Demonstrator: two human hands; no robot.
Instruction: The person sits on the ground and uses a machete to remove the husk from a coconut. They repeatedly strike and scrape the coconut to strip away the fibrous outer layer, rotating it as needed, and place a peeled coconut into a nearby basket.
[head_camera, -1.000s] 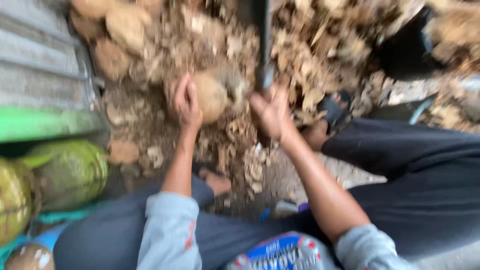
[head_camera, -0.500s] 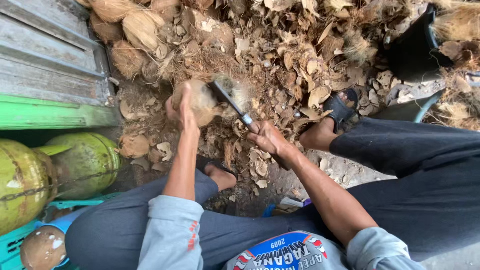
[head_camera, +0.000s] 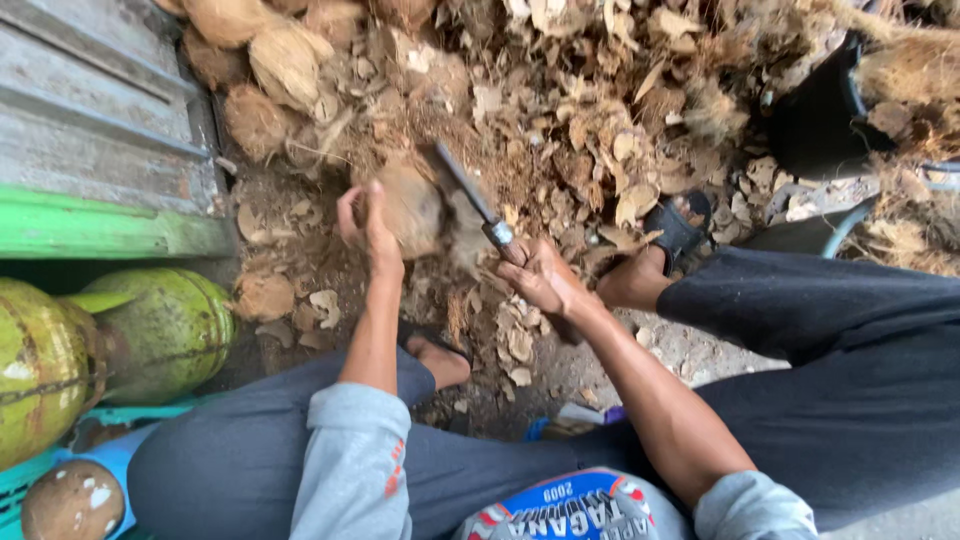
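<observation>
Your left hand (head_camera: 365, 228): fingers wrapped on a brown coconut (head_camera: 412, 207), on the ground amid husk scraps (head_camera: 590, 150). Your right hand (head_camera: 540, 277): fingers clamped on a knife (head_camera: 470, 195), blade touching the coconut. Green coconuts (head_camera: 160, 330): left edge.

Soft, even daylight with faint shadows; motion blur smears the coconut (head_camera: 412, 208) at centre; wide-angle bending at the frame's edges.
</observation>
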